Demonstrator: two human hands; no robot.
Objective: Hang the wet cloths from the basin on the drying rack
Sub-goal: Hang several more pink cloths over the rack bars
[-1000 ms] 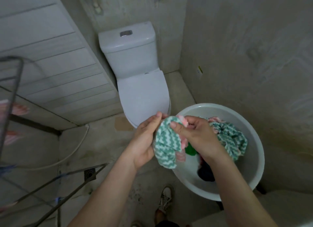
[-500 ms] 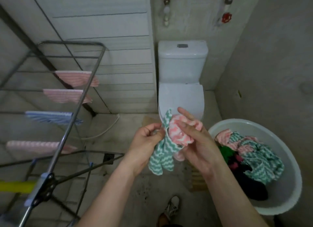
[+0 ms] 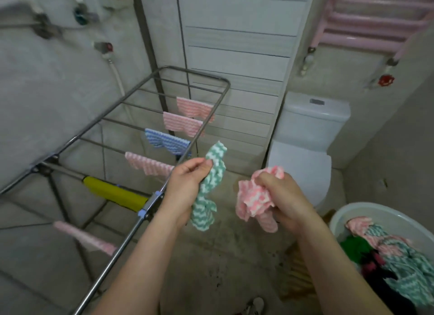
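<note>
Left hand [image 3: 185,187] pinches twisted green-white zigzag cloth [image 3: 212,173]; right hand [image 3: 285,197] clutches bunched pink-white zigzag cloth [image 3: 252,197], both beside grey metal drying rack [image 3: 150,204]. Spread each flat before draping over free bar. White plastic basin [image 3: 366,209] holds more.

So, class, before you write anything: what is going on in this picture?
A person is hanging out cloths. The left hand grips a green zigzag cloth, the right hand a crumpled pink cloth, both held apart beside the drying rack. Five cloths already hang on it; more cloths lie in the basin.
</note>
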